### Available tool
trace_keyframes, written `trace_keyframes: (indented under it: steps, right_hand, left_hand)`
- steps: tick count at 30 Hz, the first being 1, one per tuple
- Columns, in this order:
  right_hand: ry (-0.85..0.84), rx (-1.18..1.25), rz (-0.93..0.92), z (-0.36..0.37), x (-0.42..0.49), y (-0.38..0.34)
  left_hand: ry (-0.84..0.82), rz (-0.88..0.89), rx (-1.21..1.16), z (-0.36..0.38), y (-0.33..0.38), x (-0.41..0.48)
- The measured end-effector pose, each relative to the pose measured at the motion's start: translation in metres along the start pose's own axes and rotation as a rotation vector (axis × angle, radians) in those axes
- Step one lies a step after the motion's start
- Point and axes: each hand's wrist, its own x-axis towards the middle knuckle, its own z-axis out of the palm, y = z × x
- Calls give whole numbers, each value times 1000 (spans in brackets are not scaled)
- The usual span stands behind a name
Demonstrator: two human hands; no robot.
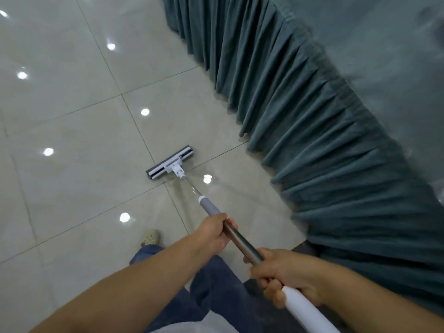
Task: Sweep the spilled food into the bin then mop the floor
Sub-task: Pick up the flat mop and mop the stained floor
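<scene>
Step in hand: mopping, judged from the tool. No spilled food and no bin in view.

Far left: glossy tiled floor (72, 131), pale, grout lines crossing, ceiling lights reflected as bright spots. Cannot tell from the shine alone which tiles are wet.

Lower left of centre: a foot in a beige clog (150, 237), well behind the mop.

Centre: sponge mop head (169, 163) flat on the floor, lying across a grout joint, its long edge angled towards the skirting cloth. A faint damp sheen (223, 188) shows on the tile just right of it.

Left hand (213, 233): fingers wrapped round the steel shaft (242, 243), just below the grey sleeve (210, 207).

Right hand (281, 277): fingers curled round the pole where steel meets the white handle (305, 308).

Right: pleated teal table skirt (312, 140) hanging to the floor, near the mop head but apart from it.

To do well: keep the sponge flat with the forward hand bearing down, pull in overlapping straight lanes, keep the head off the cloth hem, and step back onto dry tile
</scene>
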Motion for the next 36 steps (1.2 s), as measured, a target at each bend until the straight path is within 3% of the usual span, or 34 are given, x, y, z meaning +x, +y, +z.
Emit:
trace_keyframes:
  steps: [5, 10, 23, 36]
  right_hand:
    - [-30, -114, 63, 33, -1, -11]
    - [-44, -218, 89, 85, 16, -59]
    - [-65, -467, 63, 302, 118, -233]
    - [-115, -691, 15, 537, 302, -371]
  left_hand:
    - [20, 13, -141, -33, 12, -21]
    - [20, 37, -304, -69, 71, -25]
    - [20, 194, -470, -220, 318, -10]
    - [133, 377, -488, -423, 560, 40]
